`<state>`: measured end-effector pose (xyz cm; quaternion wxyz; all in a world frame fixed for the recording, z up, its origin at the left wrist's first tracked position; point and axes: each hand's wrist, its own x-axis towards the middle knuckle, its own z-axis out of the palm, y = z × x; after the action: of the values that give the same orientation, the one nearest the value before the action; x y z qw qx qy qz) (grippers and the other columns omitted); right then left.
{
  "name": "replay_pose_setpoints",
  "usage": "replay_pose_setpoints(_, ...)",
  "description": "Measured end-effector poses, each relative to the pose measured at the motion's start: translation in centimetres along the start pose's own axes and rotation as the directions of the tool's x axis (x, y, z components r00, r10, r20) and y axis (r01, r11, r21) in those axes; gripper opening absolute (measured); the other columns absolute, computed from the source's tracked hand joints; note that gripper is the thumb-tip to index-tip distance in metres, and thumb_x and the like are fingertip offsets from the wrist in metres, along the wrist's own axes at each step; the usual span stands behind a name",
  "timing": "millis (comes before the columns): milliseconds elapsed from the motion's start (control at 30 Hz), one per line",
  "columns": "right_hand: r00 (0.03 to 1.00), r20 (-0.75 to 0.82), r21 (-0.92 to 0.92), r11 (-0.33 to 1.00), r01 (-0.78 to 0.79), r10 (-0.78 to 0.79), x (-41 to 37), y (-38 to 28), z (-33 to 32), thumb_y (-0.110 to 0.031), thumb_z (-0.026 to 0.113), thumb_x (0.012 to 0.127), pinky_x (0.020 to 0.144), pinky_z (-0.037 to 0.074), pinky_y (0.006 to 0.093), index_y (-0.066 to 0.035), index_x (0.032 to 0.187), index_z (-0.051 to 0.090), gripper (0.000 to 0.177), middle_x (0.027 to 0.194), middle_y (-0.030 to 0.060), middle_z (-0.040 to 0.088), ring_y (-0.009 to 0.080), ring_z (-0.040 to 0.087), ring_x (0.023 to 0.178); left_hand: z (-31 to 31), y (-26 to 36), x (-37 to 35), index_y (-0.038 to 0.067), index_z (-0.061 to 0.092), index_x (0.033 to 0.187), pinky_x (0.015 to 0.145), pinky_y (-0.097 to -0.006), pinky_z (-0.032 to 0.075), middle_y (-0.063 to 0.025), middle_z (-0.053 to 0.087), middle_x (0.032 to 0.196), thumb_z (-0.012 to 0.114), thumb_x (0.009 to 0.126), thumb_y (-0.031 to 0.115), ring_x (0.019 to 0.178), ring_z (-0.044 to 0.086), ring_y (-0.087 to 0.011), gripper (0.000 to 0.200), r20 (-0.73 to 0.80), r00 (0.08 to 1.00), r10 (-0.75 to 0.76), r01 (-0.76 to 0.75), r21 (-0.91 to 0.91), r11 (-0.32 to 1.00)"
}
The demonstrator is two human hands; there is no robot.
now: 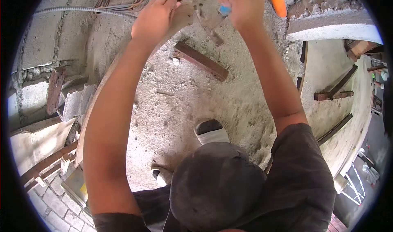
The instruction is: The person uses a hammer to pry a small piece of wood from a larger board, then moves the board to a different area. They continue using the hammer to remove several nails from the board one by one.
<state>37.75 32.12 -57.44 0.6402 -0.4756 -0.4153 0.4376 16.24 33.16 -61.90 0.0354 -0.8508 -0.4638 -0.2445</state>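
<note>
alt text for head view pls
A person's left hand is on the end of a pale board; the right hand grips a blue object, mostly hidden. A wooden block lies on rough ground below the hands.

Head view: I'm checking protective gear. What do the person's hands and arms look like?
The left hand and right hand wear no gloves, and no watch or band shows at either wrist. The forearms are bare; the left sleeve and right sleeve are dark grey and short, without visible markings.
</note>
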Motion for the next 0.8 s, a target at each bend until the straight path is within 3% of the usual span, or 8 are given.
replay_pose_setpoints(100, 0.989, 0.087, 0.071, 0.991, 0.111, -0.117, -2.8, 0.8, -2.6, -0.017, 0.065, 0.097, 0.050, 0.031, 0.0280, -0.009, 0.074, 0.046, 0.032, 0.057, -0.0032, 0.035, 0.0100, 0.036, 0.050, -0.1, -0.1, -0.2, 0.013, 0.063, 0.124, 0.081, -0.0437, 0.056, -0.0070, 0.061, 0.106, 0.049, 0.104, 0.032, 0.103, 0.063, -0.0288, 0.031, 0.072, 0.997, -0.023, 0.014, 0.122, 0.992)
replay_pose_setpoints(167, 0.983, 0.182, -0.327, 0.944, 0.037, 0.024, -4.3, 2.3, -6.0, -0.028, 0.070, 0.095, 0.057, 0.042, 0.0277, -0.006, 0.076, 0.060, 0.030, 0.060, -0.0024, 0.054, 0.0091, 0.049, 0.057, -0.1, -0.1, -0.2, 0.010, 0.064, 0.122, 0.079, -0.0457, 0.053, -0.0115, 0.061, 0.101, 0.055, 0.102, 0.027, 0.096, 0.063, -0.0362, 0.028, -0.003, 1.000, -0.018, 0.018, 0.045, 0.999)
replay_pose_setpoints(267, 0.972, 0.185, -0.573, 0.819, -0.011, 0.143, -8.1, 4.4, -9.5, -0.030, 0.072, 0.092, 0.064, 0.046, 0.0340, -0.005, 0.082, 0.063, 0.028, 0.069, 0.0041, 0.058, 0.0173, 0.055, 0.065, -0.9, 0.4, 0.5, 0.010, 0.065, 0.122, 0.080, -0.0455, 0.053, -0.0123, 0.061, 0.103, 0.053, 0.102, 0.029, 0.098, 0.063, -0.0362, 0.030, 0.065, 0.992, -0.104, 0.099, 0.070, 0.993)
replay_pose_setpoints(333, 0.860, 0.504, -0.542, 0.744, 0.391, -0.084, -10.1, 6.4, -12.4, -0.029, 0.077, 0.086, 0.070, 0.048, 0.0403, -0.005, 0.095, 0.067, 0.028, 0.081, 0.0102, 0.058, 0.0283, 0.059, 0.075, -0.5, -0.2, 0.7, 0.010, 0.065, 0.122, 0.082, -0.0457, 0.052, -0.0123, 0.062, 0.104, 0.054, 0.102, 0.032, 0.099, 0.063, -0.0359, 0.032, 0.044, 0.993, -0.114, 0.110, 0.088, 0.990)
replay_pose_setpoints(367, 0.863, 0.499, -0.543, 0.747, 0.385, -0.082, -11.1, 5.8, -13.5, -0.029, 0.077, 0.086, 0.070, 0.048, 0.0403, -0.005, 0.095, 0.067, 0.028, 0.081, 0.0102, 0.058, 0.0283, 0.059, 0.075, -0.3, -0.4, 0.8, 0.010, 0.065, 0.122, 0.083, -0.0459, 0.052, -0.0124, 0.063, 0.106, 0.054, 0.102, 0.035, 0.100, 0.063, -0.0357, 0.034, 0.013, 0.991, -0.130, 0.128, 0.099, 0.987)
replay_pose_setpoints(467, 0.839, 0.537, -0.764, 0.375, 0.525, -0.080, -14.5, 0.0, -14.4, -0.023, 0.080, 0.079, 0.072, 0.048, 0.0430, -0.008, 0.111, 0.066, 0.038, 0.088, 0.0139, 0.057, 0.0378, 0.059, 0.080, 0.2, -0.6, 1.0, 0.009, 0.067, 0.120, 0.086, -0.0459, 0.052, -0.0125, 0.064, 0.109, 0.053, 0.101, 0.042, 0.102, 0.064, -0.0353, 0.040, -0.023, 0.986, -0.164, 0.165, 0.061, 0.984)
replay_pose_setpoints(533, 0.831, 0.351, -0.928, 0.277, 0.248, 0.432, -16.3, -2.1, -15.3, -0.016, 0.076, 0.082, 0.075, 0.049, 0.0451, -0.013, 0.117, 0.065, 0.038, 0.090, 0.0151, 0.061, 0.0399, 0.062, 0.085, 0.0, -0.2, 1.5, 0.009, 0.067, 0.119, 0.086, -0.0457, 0.052, -0.0120, 0.064, 0.111, 0.054, 0.100, 0.046, 0.103, 0.064, -0.0351, 0.044, 0.005, 0.965, -0.263, 0.262, 0.042, 0.964)
replay_pose_setpoints(800, 0.622, 0.383, -0.807, 0.575, -0.134, 0.683, -23.4, 4.5, -22.6, 0.004, 0.055, 0.087, 0.094, 0.051, 0.0399, -0.009, 0.119, 0.063, 0.035, 0.126, 0.0162, 0.066, 0.0299, 0.066, 0.107, 0.5, -0.5, 1.5, 0.011, 0.069, 0.110, 0.075, -0.0440, 0.054, -0.0072, 0.067, 0.104, 0.055, 0.096, 0.055, 0.093, 0.067, -0.0338, 0.049, -0.049, 0.947, -0.319, 0.322, 0.123, 0.939)
